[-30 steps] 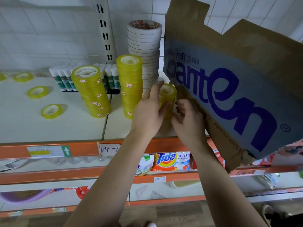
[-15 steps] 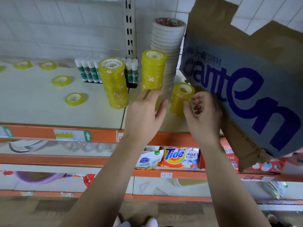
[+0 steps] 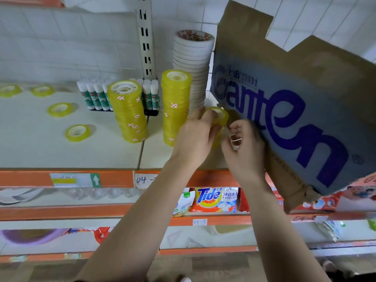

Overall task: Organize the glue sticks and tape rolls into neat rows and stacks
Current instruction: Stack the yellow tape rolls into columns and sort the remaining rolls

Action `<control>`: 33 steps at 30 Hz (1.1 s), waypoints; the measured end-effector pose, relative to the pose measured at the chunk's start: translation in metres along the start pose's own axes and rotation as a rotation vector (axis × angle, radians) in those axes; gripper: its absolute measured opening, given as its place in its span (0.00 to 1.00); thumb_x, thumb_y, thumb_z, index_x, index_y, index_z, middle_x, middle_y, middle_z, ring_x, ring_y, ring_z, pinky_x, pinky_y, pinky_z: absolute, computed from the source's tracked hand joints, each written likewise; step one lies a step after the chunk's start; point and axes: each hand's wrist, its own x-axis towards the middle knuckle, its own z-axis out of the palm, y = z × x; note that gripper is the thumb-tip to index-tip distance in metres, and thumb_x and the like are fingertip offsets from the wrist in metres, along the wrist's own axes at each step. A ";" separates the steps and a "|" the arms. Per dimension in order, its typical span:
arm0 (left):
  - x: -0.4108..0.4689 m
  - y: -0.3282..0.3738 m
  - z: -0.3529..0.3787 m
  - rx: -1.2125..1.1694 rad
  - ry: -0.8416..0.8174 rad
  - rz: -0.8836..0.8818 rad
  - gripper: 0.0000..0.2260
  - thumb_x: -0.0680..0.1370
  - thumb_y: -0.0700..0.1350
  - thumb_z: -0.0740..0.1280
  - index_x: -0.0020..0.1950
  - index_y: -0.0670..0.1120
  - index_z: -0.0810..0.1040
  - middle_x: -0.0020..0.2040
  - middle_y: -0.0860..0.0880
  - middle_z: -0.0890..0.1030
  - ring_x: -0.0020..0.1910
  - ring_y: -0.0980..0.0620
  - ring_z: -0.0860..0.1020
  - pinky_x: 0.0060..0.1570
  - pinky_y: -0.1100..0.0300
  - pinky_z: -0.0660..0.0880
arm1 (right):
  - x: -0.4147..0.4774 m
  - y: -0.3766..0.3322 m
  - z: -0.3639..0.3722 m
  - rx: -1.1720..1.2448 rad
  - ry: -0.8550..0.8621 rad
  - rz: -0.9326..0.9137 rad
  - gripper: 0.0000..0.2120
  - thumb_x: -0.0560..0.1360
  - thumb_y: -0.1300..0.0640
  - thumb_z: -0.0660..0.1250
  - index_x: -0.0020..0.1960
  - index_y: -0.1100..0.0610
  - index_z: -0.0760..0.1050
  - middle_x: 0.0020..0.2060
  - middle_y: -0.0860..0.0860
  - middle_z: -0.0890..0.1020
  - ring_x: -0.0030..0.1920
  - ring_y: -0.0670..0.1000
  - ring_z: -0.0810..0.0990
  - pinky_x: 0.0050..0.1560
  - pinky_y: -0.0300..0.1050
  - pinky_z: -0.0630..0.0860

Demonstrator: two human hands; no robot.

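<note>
Stacking partly done, loose rolls waiting

One tall yellow stack [image 3: 128,112] and a second yellow stack [image 3: 176,104] are standing on the shelf [image 3: 40,147] by the white tape stack [image 3: 193,64] and glue sticks [image 3: 93,97]. Loose rolls [image 3: 78,132] are lying scattered at the left. The left hand [image 3: 195,139] is curling round a short stack [image 3: 220,116] beside the cardboard box [image 3: 295,98]. The right hand [image 3: 244,151] is hovering just beside it, fingers curled, grip unclear.

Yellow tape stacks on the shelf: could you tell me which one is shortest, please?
The rightmost stack, beside the cardboard box, gripped by the left hand; the middle stack and left stack are taller and stand free.
</note>
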 end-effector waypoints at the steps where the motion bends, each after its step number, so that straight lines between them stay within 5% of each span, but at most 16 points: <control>1: 0.001 0.000 0.001 0.003 0.014 0.006 0.12 0.79 0.43 0.66 0.61 0.41 0.77 0.64 0.39 0.76 0.55 0.36 0.78 0.47 0.49 0.76 | -0.001 0.002 0.001 -0.013 -0.014 -0.002 0.12 0.74 0.60 0.70 0.55 0.56 0.71 0.51 0.52 0.77 0.51 0.52 0.77 0.49 0.55 0.78; 16: 0.005 -0.002 0.004 -0.026 0.030 -0.027 0.11 0.79 0.45 0.68 0.58 0.42 0.79 0.56 0.40 0.78 0.51 0.39 0.79 0.46 0.52 0.76 | -0.008 0.018 0.006 -0.075 -0.073 0.006 0.10 0.74 0.59 0.70 0.54 0.56 0.73 0.49 0.49 0.78 0.50 0.47 0.77 0.50 0.49 0.80; 22: 0.004 0.000 0.007 -0.019 0.030 -0.035 0.12 0.79 0.44 0.66 0.61 0.41 0.76 0.58 0.39 0.77 0.49 0.39 0.79 0.42 0.58 0.70 | -0.009 0.018 0.007 -0.077 -0.076 0.006 0.09 0.74 0.59 0.70 0.54 0.56 0.74 0.48 0.50 0.79 0.49 0.49 0.78 0.49 0.50 0.80; 33: 0.001 0.000 0.007 -0.002 0.033 0.004 0.22 0.80 0.43 0.66 0.73 0.43 0.67 0.64 0.40 0.77 0.51 0.39 0.81 0.42 0.52 0.77 | -0.009 0.015 0.004 -0.122 -0.084 -0.044 0.03 0.75 0.59 0.70 0.47 0.58 0.76 0.42 0.46 0.76 0.45 0.46 0.75 0.44 0.44 0.78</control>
